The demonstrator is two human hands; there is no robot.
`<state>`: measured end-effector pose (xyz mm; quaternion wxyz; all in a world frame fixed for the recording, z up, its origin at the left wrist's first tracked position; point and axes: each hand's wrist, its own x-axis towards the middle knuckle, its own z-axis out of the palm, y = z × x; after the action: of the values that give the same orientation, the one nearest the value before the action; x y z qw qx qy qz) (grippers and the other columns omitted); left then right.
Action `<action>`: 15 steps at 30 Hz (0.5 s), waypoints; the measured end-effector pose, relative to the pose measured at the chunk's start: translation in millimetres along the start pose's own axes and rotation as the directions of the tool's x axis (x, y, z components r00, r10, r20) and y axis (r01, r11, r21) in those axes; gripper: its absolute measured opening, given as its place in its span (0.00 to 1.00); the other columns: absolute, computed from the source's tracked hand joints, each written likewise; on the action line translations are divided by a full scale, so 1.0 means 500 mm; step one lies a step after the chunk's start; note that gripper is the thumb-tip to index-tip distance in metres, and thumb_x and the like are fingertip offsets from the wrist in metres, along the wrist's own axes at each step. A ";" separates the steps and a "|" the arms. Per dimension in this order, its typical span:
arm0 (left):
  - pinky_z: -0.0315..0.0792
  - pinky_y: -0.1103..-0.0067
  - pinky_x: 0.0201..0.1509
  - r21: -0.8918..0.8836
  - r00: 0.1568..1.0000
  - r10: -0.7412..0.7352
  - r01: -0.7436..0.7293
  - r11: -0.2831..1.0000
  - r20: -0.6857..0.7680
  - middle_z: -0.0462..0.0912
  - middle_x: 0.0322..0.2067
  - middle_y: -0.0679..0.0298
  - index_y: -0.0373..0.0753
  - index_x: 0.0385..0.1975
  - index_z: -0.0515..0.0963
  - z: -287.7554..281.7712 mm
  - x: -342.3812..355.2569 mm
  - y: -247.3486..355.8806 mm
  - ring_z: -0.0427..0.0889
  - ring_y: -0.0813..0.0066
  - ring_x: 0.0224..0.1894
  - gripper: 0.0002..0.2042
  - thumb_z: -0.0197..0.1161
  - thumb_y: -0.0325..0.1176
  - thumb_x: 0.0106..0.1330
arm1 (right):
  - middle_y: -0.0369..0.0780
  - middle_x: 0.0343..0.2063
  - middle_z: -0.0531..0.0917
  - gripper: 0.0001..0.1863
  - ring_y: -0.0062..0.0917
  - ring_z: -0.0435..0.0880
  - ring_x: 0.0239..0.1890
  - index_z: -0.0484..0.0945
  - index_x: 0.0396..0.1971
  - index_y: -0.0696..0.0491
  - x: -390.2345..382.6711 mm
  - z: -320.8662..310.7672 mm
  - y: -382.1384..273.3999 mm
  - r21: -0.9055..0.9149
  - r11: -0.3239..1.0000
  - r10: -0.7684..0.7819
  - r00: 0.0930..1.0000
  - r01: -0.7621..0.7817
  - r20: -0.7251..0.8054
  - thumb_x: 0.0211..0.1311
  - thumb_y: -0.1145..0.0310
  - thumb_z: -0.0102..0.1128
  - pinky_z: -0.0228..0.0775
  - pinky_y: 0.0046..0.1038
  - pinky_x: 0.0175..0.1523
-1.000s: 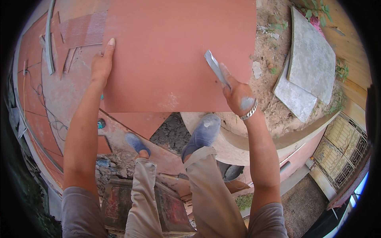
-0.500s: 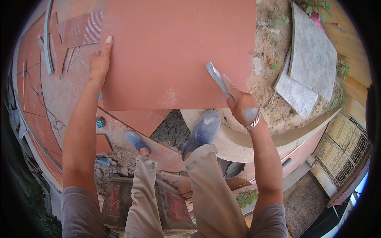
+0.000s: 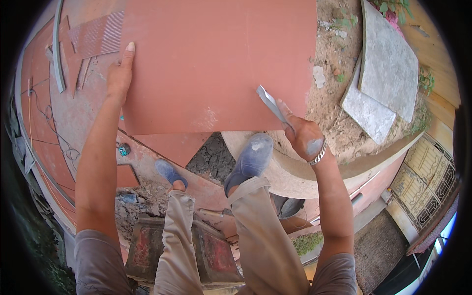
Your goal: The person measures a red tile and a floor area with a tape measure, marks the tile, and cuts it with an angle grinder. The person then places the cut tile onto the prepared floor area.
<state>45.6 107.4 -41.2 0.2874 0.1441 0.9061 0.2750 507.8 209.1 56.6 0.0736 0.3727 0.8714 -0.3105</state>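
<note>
A large flat red tile (image 3: pixel 196 59) spans the top middle, its near edge toward me. My left hand (image 3: pixel 119 76) grips its left edge, the thumb lying along the top face and the fingers mostly hidden. In my closed right hand (image 3: pixel 302 135), near the tile's right front corner, is a narrow grey metal tool (image 3: pixel 271 104) with a bright, blade-like end. That end points away from me and rests on or just over the tile; I cannot tell which. Pale scuffs mark the face near its front edge.
Grey slabs (image 3: pixel 391 64) lean on bare soil at the right. Wet grey mortar (image 3: pixel 215 158) lies below the tile, beside my blue shoe (image 3: pixel 253 155). Tile offcuts (image 3: pixel 98 35), a metal strip (image 3: pixel 58 49) and a thin cable (image 3: pixel 51 115) lie at left.
The tool's end has moved slightly toward me along the tile, with my right hand following. My left hand and the tile's left edge sit a little further left in view.
</note>
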 end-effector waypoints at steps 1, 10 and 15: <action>0.66 0.66 0.69 -0.005 1.000 0.007 -0.007 1.000 -0.003 0.79 0.58 0.37 0.16 0.59 0.73 0.000 0.000 -0.001 0.76 0.49 0.64 0.52 0.59 0.73 0.63 | 0.49 0.27 0.83 0.33 0.44 0.84 0.28 0.70 0.70 0.49 -0.004 0.000 0.001 -0.004 1.000 -0.006 1.000 0.006 0.000 0.64 0.76 0.60 0.77 0.40 0.35; 0.66 0.67 0.70 -0.026 0.999 0.015 -0.014 1.000 0.037 0.78 0.58 0.37 0.16 0.58 0.73 -0.003 -0.003 0.002 0.76 0.51 0.64 0.53 0.58 0.74 0.62 | 0.48 0.25 0.82 0.34 0.42 0.83 0.27 0.69 0.71 0.47 -0.048 0.002 0.018 -0.026 1.000 -0.011 0.999 0.012 0.039 0.64 0.75 0.62 0.77 0.39 0.33; 0.65 0.67 0.70 0.002 1.000 -0.013 0.013 1.000 0.009 0.77 0.59 0.37 0.15 0.60 0.71 0.001 0.003 -0.005 0.75 0.51 0.65 0.54 0.58 0.75 0.62 | 0.48 0.27 0.83 0.36 0.43 0.84 0.29 0.67 0.73 0.45 -0.075 0.005 0.029 -0.026 0.999 0.029 0.995 -0.027 0.096 0.64 0.75 0.63 0.78 0.40 0.36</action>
<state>44.2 106.3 -43.8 0.2933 0.1395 0.9060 0.2715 544.3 192.9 61.1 0.1246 0.3686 0.8651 -0.3165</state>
